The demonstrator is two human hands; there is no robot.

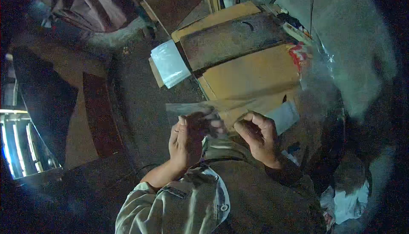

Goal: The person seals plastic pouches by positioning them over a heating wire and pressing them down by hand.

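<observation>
My left hand (186, 142) grips a clear plastic sheet or bag (174, 111), thumb in front and fingers showing blurred through it. The see-through plastic stretches towards my right hand (260, 138), and its far edge is hard to make out. The right thumb and forefinger are pinched together near that edge; what they hold is too faint to tell. Beyond the hands lies a brown cardboard surface (251, 74). On its right part, by my right hand, rests a pale, flat sheet (282, 117).
A stack of shiny white plastic sheets or bags (169, 63) sits at the cardboard's left corner. A dark worn board (234, 38) lies across the back. Red-and-white packaging (297, 57) is on the right. White crumpled material (350, 202) lies at lower right.
</observation>
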